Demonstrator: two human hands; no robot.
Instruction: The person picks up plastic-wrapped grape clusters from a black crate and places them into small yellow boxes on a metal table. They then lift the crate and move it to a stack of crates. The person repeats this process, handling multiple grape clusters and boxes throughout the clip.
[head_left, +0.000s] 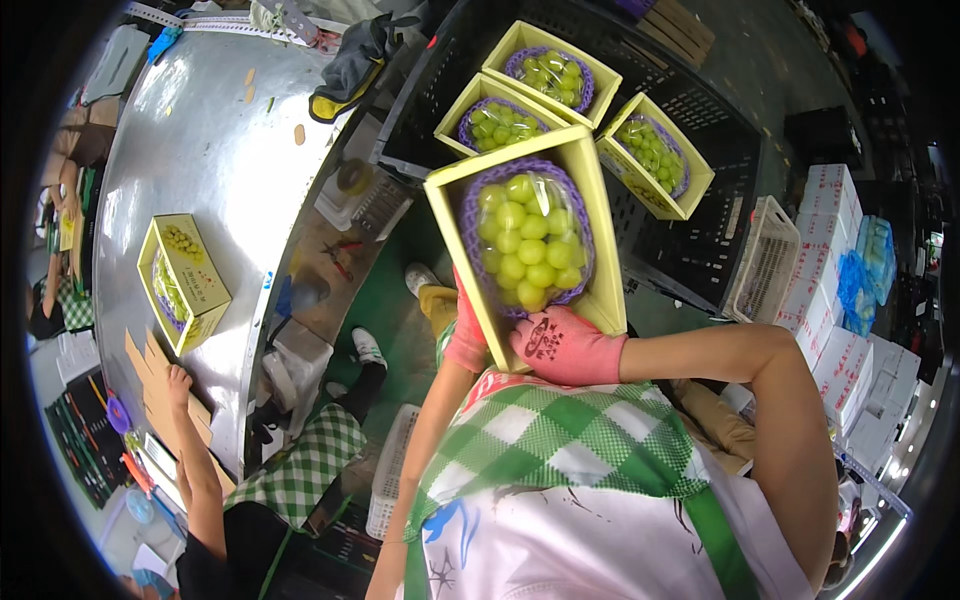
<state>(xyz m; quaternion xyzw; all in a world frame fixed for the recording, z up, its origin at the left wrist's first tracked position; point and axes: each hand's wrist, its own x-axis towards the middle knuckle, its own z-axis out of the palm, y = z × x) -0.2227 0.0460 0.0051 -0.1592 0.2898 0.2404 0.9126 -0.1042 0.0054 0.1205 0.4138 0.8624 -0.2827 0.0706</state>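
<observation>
Close to my chest is a pale yellow cardboard box (611, 247), its open side facing up. Inside sits a bunch of green grapes (531, 240) in clear wrap, ringed by a purple foam net (469, 217). My left hand (468, 330), in a pink glove, grips the box's left wall; most of its fingers are hidden behind it. My right hand (566, 345), gloved in pink with dark print, reaches over the near end, its fingertips at the lower edge of the net and grapes. Beyond the held box, three similar grape boxes (551, 75) rest in a large black plastic crate (675, 247).
A metal table (217, 150) on the left carries another grape box (191, 277) and flat cardboard pieces (161, 390). A co-worker's hand (178, 381) touches the cardboard. White cartons (825, 247) and a white plastic basket (765, 262) stand at right. Red-handled pliers (341, 259) lie under the table.
</observation>
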